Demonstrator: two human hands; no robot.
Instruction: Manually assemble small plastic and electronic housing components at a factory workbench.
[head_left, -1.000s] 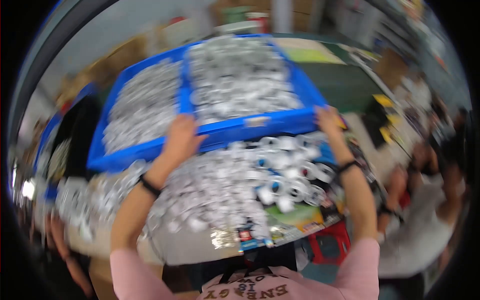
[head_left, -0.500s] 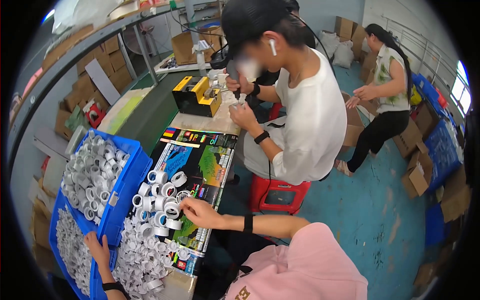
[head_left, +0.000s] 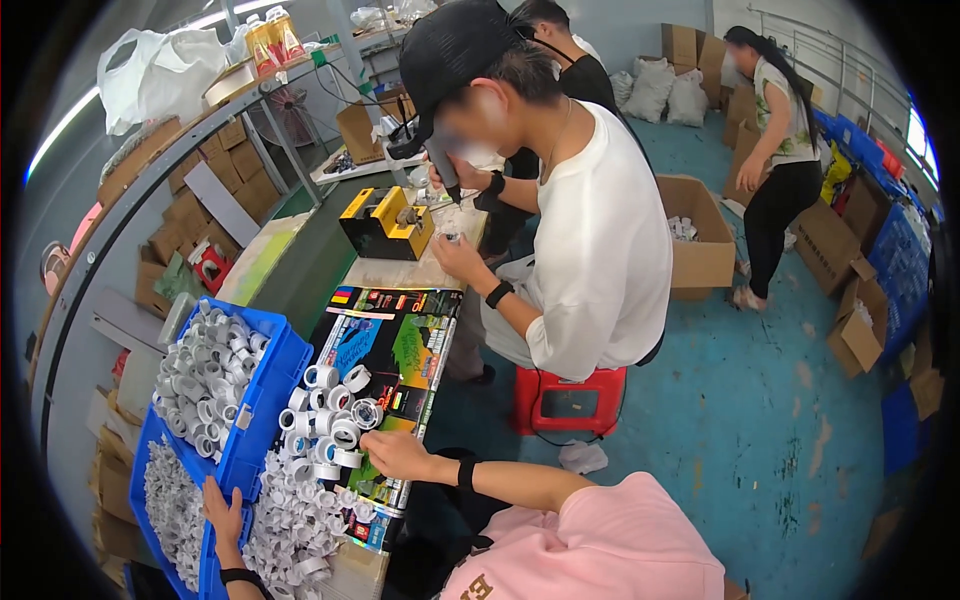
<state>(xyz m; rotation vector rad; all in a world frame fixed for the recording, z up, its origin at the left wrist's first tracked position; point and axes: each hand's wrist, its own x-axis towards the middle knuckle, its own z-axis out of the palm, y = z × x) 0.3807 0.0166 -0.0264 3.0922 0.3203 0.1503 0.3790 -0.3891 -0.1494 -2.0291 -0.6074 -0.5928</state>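
Observation:
On the printed mat [head_left: 408,395] lies a heap of white plastic rings [head_left: 322,422]. My right hand [head_left: 400,456] is at the right side of this heap, its fingers curled together; whatever they may hold is hidden. A ring with a shinier face [head_left: 367,412] lies just beyond those fingers. Smaller white plastic pieces [head_left: 298,520] spread over the table between my arms. My left hand [head_left: 224,518] is at the edge of a blue bin of small white parts [head_left: 141,492], thumb and fingers apart, holding nothing visible. Another blue bin [head_left: 272,372], filled with white rings, sits tilted just beyond it.
Across the table corner a seated co-worker in a white shirt [head_left: 600,240] holds a dark handheld tool [head_left: 443,168] over a small part. A yellow-and-black device [head_left: 388,224] stands on the table. A red stool [head_left: 570,400], cartons [head_left: 695,262] and another person [head_left: 785,150] are to the right.
The whole view has shifted. My right hand has drawn slightly toward me, away from the shinier ring. My left hand stays at the bin edge. The person at far right has lowered an arm.

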